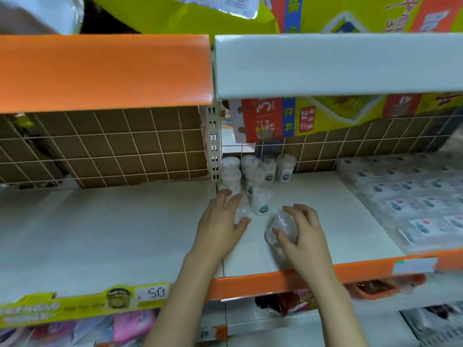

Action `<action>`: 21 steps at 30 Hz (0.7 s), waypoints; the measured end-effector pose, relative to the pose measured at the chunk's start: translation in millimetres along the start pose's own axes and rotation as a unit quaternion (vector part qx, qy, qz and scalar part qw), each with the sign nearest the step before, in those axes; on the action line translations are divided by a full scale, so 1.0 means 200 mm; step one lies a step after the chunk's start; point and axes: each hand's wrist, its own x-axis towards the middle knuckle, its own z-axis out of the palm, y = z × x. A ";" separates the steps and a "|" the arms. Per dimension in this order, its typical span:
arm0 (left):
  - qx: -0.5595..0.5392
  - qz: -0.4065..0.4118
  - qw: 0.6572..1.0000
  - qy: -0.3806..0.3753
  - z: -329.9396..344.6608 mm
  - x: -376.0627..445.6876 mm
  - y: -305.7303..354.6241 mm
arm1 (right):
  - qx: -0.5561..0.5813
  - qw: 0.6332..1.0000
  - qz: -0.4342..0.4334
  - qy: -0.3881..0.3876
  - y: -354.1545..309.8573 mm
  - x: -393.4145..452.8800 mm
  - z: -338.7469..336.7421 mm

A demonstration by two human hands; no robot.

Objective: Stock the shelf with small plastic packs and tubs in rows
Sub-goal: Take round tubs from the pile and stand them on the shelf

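The right hand (299, 231) curls round a clear tub (279, 227) near the shelf (313, 196) front; the left hand (223, 221) grips a second tub (241, 211) just ahead of the standing cluster of tubs (258, 176) by the slotted upright (213, 146). Placement is under way. The next move calls for setting each tub upright in line with the cluster. Open board lies rightward, up to the flat packs (406, 196); the wire grid (350, 146) bounds the rear.

A shop aisle: tiered metal shelf (325, 221) boards with orange edge strips (263, 283), a price tag (153, 293) reading 5.0 left of the left hand (220, 229), wire-grid backing (105, 146), and flat wrapped packs (411, 196) right of the right hand (300, 234).
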 end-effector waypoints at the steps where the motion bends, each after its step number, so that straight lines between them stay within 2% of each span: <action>1: 0.007 0.000 1.000 -0.008 0.02 0.01 0.00 | 0.003 1.000 -0.001 -0.001 0.00 0.00 0.00; 5: 0.000 -0.018 1.000 -0.016 0.10 -0.01 -0.02 | 0.006 1.000 -0.010 -0.014 0.00 0.02 0.02; 12: -0.065 -0.021 0.997 0.022 0.06 -0.08 -0.05 | 0.008 0.999 -0.040 -0.029 -0.02 0.12 0.12; 14: -0.052 -0.040 0.997 0.043 0.04 -0.11 -0.10 | 0.007 0.998 -0.048 -0.032 -0.02 0.14 0.15; 21: 0.086 -0.180 0.980 0.014 0.07 -0.26 -0.38 | -0.002 0.997 -0.061 -0.051 -0.02 0.16 0.19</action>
